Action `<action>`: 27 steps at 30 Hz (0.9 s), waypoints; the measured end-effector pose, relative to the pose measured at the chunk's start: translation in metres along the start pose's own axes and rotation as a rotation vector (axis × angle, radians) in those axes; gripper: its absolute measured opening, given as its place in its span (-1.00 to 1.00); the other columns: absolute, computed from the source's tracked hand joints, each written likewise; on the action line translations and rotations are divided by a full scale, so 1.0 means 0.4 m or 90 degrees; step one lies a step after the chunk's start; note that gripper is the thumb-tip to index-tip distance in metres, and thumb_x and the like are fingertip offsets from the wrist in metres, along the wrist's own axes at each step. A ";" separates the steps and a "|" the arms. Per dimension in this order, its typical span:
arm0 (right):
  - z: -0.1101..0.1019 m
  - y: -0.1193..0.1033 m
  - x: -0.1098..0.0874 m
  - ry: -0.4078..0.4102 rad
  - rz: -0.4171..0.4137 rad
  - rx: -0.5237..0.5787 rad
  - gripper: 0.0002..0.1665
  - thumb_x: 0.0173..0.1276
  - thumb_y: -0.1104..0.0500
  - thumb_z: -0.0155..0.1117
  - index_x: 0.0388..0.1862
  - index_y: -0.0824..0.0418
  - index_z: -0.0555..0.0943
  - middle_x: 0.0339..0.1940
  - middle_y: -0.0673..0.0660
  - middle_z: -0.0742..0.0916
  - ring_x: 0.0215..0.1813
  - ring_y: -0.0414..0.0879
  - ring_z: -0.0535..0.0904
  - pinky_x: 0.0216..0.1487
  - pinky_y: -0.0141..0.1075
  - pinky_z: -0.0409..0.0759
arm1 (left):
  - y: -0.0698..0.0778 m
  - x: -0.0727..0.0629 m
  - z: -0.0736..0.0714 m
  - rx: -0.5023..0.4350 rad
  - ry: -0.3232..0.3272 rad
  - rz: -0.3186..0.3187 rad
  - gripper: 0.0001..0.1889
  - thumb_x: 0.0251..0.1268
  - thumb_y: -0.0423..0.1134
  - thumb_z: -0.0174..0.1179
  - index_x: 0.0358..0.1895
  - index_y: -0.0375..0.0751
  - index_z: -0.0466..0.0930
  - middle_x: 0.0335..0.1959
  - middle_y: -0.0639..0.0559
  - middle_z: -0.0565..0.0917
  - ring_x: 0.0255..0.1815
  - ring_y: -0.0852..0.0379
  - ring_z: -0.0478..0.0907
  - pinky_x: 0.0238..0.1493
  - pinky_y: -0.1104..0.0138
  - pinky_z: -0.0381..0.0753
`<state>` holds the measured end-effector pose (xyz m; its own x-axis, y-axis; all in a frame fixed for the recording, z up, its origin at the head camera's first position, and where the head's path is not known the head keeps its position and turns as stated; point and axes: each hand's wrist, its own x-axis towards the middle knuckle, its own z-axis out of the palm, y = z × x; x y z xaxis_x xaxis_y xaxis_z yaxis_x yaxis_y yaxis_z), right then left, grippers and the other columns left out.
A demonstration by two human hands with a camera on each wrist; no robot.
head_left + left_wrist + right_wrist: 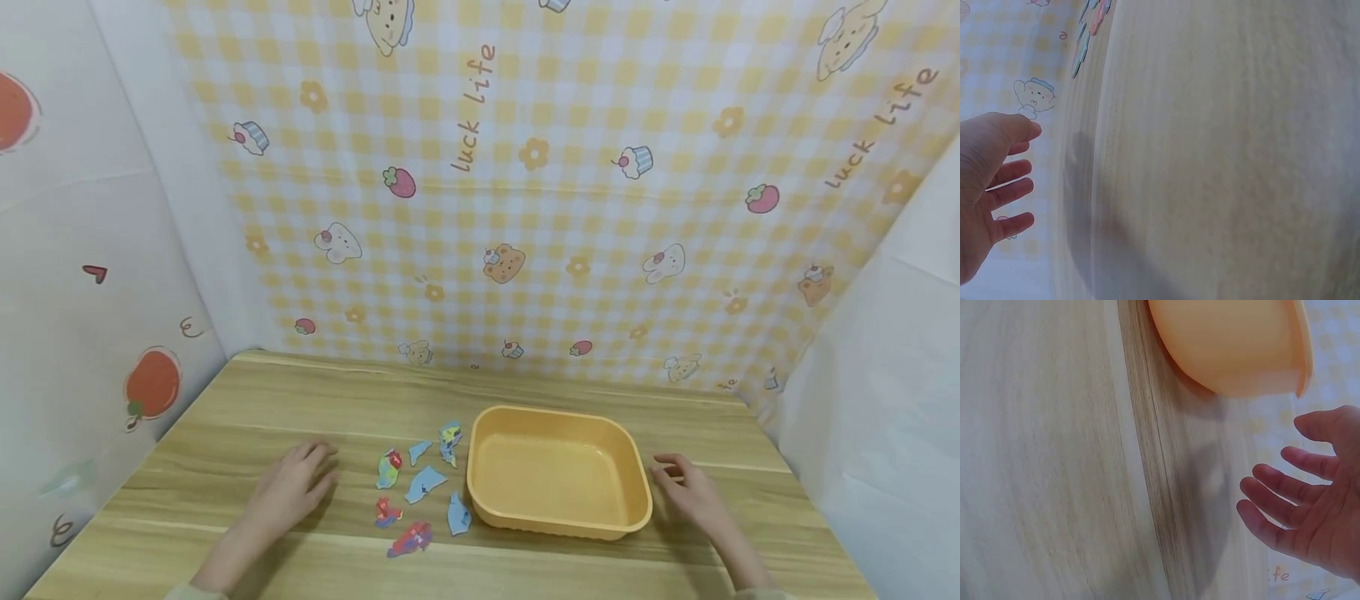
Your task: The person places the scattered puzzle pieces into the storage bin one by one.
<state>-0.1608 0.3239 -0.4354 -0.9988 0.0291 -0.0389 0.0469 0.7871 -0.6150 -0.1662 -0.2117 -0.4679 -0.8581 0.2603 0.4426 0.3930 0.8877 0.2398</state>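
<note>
Several torn-looking paper scraps lie loosely grouped on the wooden table, left of a yellow-orange plastic basin [558, 527]. Among them are a pale blue scrap [425, 484], a red and purple scrap [411, 540] and a green-yellow scrap with red [388, 470]. My left hand [291, 487] is left of the scraps, apart from them, its fingers relaxed and holding nothing. On the other side, my right hand [690, 493] hangs just right of the basin, fingers loosely bent and nothing in them. The right wrist view shows the basin's side [1235, 350] beyond the thumb.
The wooden table [300, 575] meets a yellow checked cloth [570, 200] with cartoon prints at the back. A white printed sheet [82, 250] hangs on the left, and a white sheet [892, 358] on the right.
</note>
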 end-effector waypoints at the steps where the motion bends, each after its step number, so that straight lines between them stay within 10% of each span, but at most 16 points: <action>1: 0.001 -0.001 0.001 0.001 0.000 0.002 -0.49 0.41 0.07 -0.02 0.13 0.47 0.36 -0.06 0.50 0.58 -0.05 0.31 0.56 -0.10 0.03 0.57 | 0.000 0.000 0.001 -0.001 0.001 0.000 -0.64 -0.06 -0.30 0.34 -0.13 -0.32 0.55 -0.17 -0.18 0.62 -0.15 -0.11 0.58 -0.14 0.02 0.58; 27: 0.031 -0.038 0.002 -0.032 0.103 0.170 -0.40 0.47 0.03 -0.15 0.16 0.57 0.26 -0.19 0.41 0.62 -0.44 -0.11 0.60 -0.44 -0.22 0.65 | 0.019 0.009 -0.009 -0.060 -0.033 -0.046 -0.66 -0.04 -0.33 0.32 -0.12 -0.31 0.55 -0.15 -0.20 0.62 -0.16 -0.14 0.58 -0.24 0.08 0.62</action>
<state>-0.1620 0.3043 -0.4357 -0.9765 0.1060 -0.1878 0.2139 0.5849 -0.7824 -0.1652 -0.2053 -0.4612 -0.9002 0.2190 0.3763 0.3570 0.8660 0.3501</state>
